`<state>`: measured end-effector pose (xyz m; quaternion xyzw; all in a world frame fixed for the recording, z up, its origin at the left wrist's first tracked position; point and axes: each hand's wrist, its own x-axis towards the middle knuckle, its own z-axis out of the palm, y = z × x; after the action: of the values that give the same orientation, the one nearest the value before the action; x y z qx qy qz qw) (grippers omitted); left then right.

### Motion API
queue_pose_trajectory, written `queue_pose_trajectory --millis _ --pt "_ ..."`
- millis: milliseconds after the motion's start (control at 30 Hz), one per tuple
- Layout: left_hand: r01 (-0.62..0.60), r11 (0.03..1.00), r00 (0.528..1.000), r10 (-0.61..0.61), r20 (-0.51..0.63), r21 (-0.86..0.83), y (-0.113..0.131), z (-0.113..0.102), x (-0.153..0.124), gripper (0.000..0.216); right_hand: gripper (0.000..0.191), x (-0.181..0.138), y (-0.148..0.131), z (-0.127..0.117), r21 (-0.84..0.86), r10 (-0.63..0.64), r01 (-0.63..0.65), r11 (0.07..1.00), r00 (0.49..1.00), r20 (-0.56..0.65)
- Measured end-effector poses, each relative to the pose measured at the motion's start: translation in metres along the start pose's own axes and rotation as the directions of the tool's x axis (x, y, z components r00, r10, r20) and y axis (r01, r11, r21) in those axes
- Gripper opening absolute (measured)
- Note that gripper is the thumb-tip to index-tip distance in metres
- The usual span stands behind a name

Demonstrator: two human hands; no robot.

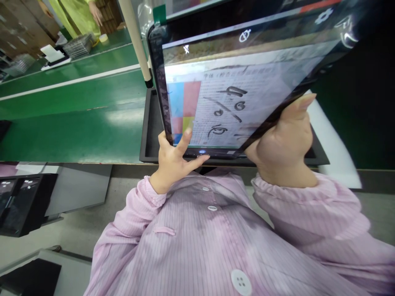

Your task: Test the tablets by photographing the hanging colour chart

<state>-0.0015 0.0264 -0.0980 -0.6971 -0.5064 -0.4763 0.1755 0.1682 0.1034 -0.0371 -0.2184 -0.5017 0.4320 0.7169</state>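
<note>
A large black-framed screen [265, 94], like a tablet, is held tilted up in front of my chest. It is lit and shows a printed sheet with colour blocks and dark handwriting, with small white icons along its top. My left hand [174, 158] grips the lower left corner, a finger lying over the glass and the thumb along the bottom edge. On the right, my right hand [284, 139] is closed round the lower edge, its thumb pointing up and outward; its other fingers are hidden. Beneath the screen is a shallow black tray [149, 119], mostly covered.
A green work surface [77, 131] runs to the left, with a pale pole [135, 37] beside the screen. Across it are a wire basket [78, 46] and a person in yellow [74, 16]. A white sheet [336, 144] lies right; black cases [27, 201] stand lower left.
</note>
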Motion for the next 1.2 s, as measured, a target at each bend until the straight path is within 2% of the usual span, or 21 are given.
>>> queue_pose_trajectory --millis 100,267,500,667,767,900,1000,1200 --pt "-0.005 1.000 1.000 0.005 -0.012 0.031 -0.002 0.003 -0.004 0.118 0.043 0.001 -0.001 0.001 0.014 -0.005 0.005 1.000 1.000 0.006" --pt "0.023 0.998 0.999 -0.025 0.029 0.055 -0.002 0.006 -0.009 0.123 0.048 0.002 0.001 0.000 0.051 0.021 -0.022 0.998 0.999 0.035" --pt "0.028 0.998 1.000 -0.028 -0.002 0.054 -0.001 0.007 -0.010 0.122 0.049 0.001 -0.001 0.000 -0.051 0.035 -0.034 0.998 0.999 0.004" --pt "0.039 0.996 0.999 -0.041 0.021 0.075 -0.001 0.008 -0.011 0.130 0.052 0.002 0.000 0.001 0.003 0.039 -0.039 0.999 0.999 0.018" --pt "0.027 0.996 1.000 -0.028 0.010 0.080 -0.002 0.009 -0.012 0.130 0.050 0.001 0.000 0.003 0.009 0.024 -0.024 1.000 0.999 -0.027" --pt "0.053 0.994 0.998 -0.056 0.022 0.095 -0.003 0.010 -0.012 0.135 0.050 0.001 -0.003 0.005 0.054 0.074 -0.073 0.996 0.997 -0.011" --pt "0.037 0.997 0.999 -0.038 0.006 0.064 -0.002 0.010 -0.011 0.132 0.052 0.002 -0.004 0.005 0.069 0.091 -0.091 0.993 0.996 0.009" --pt "0.012 1.000 1.000 -0.012 -0.014 0.016 -0.002 0.009 -0.010 0.127 0.052 0.001 0.000 0.002 0.043 0.071 -0.069 0.997 0.996 -0.046"
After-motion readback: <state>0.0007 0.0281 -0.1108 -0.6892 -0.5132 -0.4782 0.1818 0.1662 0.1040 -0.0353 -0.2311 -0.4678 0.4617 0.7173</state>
